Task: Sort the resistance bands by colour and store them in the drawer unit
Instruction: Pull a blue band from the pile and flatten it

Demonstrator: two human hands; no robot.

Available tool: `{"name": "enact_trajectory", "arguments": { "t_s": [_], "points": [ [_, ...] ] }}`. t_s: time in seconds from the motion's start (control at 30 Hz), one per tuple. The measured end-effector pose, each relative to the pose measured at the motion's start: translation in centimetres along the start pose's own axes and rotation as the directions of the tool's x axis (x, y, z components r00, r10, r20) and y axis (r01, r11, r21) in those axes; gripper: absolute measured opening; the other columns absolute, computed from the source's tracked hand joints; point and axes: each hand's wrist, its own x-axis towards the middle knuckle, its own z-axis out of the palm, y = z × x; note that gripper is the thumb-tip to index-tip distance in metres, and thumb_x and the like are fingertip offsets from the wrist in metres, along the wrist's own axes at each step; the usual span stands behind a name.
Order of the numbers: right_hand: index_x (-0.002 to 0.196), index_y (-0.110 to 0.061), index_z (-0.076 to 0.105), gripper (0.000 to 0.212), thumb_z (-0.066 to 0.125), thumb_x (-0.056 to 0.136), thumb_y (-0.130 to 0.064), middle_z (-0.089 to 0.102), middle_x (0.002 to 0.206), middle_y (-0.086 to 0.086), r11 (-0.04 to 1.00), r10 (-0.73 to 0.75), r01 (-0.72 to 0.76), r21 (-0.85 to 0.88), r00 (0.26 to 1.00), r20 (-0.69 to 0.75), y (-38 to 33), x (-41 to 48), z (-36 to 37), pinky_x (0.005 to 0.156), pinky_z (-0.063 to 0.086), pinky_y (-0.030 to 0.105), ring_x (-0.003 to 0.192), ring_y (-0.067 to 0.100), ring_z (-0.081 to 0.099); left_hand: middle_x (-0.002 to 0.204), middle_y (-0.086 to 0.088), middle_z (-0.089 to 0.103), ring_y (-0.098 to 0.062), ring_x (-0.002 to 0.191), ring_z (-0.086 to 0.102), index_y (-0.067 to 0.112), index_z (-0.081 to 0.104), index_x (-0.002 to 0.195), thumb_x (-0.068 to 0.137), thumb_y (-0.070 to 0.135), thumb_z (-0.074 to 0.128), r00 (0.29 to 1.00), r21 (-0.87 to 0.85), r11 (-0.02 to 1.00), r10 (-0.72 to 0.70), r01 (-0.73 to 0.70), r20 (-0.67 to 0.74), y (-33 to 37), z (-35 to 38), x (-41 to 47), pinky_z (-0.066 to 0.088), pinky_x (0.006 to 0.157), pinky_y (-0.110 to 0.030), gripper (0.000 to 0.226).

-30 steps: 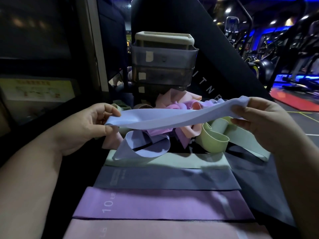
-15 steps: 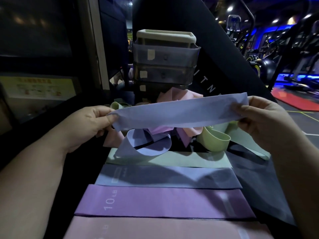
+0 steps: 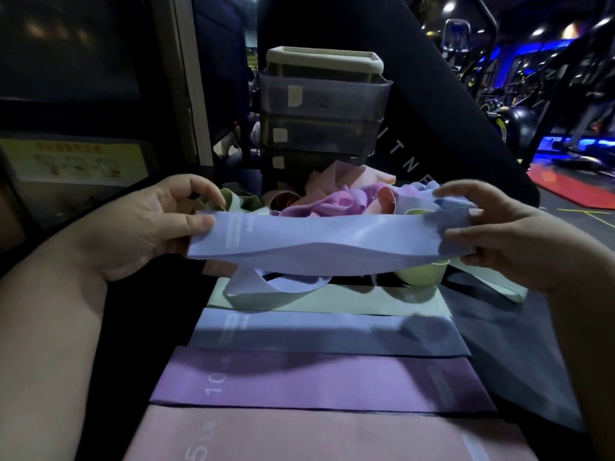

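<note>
Four flat bands [image 3: 327,380] (one held band [image 3: 332,242])

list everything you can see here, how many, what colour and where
drawer unit: 1, smoky grey with a cream top, centre back
loose pile: count unclear, pink, purple, blue and green bands, in front of the drawer unit
held band: 1, pale blue, stretched between both hands
flat bands: 4, green, blue, purple, pink from far to near, laid side by side below the held band
gym machines: several, dark, blue-lit, far right
red mat: 1, red, on the floor at right
left hand: 1, pinches the held band's left end
right hand: 1, pinches its right end
</note>
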Motion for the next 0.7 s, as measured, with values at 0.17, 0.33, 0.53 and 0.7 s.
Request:
{"name": "enact_trajectory", "arguments": {
  "t_s": [0.17, 0.33, 0.53, 0.7],
  "points": [
    [0.085, -0.025, 0.076, 0.073, 0.095, 0.020, -0.052, 0.072, 0.084, -0.006, 0.988, 0.053, -0.047, -0.146, 0.998, 0.034, -0.4, -0.5, 0.2, 0.049, 0.050, 0.016, 0.062, 0.005, 0.062, 0.075, -0.003, 0.057, -0.004, 0.054, 0.051, 0.028, 0.070, 0.080, 0.056, 0.039, 0.087, 0.989, 0.133, 0.991, -0.044, 0.025, 0.145, -0.5, -1.0, -0.2, 0.042, 0.042, -0.013, 0.031],
    [0.087, -0.019, 0.079, 0.074, 0.096, 0.022, -0.051, 0.072, 0.079, 0.004, 0.988, 0.137, -0.134, -0.079, 0.990, 0.040, -0.6, -0.8, 0.2, 0.047, 0.053, 0.023, 0.059, 0.011, 0.066, 0.089, -0.010, 0.060, -0.009, 0.061, 0.053, 0.022, 0.069, 0.091, 0.038, 0.052, 0.092, 0.970, 0.196, 0.976, -0.132, 0.092, 0.205, -0.7, -1.6, -0.1, 0.045, 0.045, -0.017, 0.065],
    [0.083, -0.016, 0.079, 0.075, 0.096, 0.018, -0.049, 0.071, 0.076, 0.011, 0.962, 0.234, -0.221, -0.158, 0.970, 0.072, -0.5, -0.9, -0.2, 0.048, 0.055, 0.026, 0.058, 0.016, 0.067, 0.076, -0.004, 0.065, -0.011, 0.059, 0.054, 0.014, 0.068, 0.098, 0.035, 0.049, 0.094, 0.918, 0.295, 0.932, -0.291, 0.209, 0.270, -0.7, -1.7, -0.4, 0.047, 0.048, -0.017, 0.077],
    [0.072, -0.007, 0.073, 0.074, 0.095, 0.017, -0.051, 0.064, 0.067, 0.014, 0.861, 0.379, -0.340, -0.378, 0.925, 0.032, 0.0, -0.7, -0.7, 0.049, 0.055, 0.027, 0.054, 0.018, 0.063, 0.069, -0.009, 0.062, -0.011, 0.055, 0.058, 0.007, 0.067, 0.093, 0.027, 0.047, 0.096, 0.863, 0.409, 0.857, -0.437, 0.314, 0.254, -1.1, -2.1, -0.3, 0.047, 0.046, -0.019, 0.082]
  ]
}}
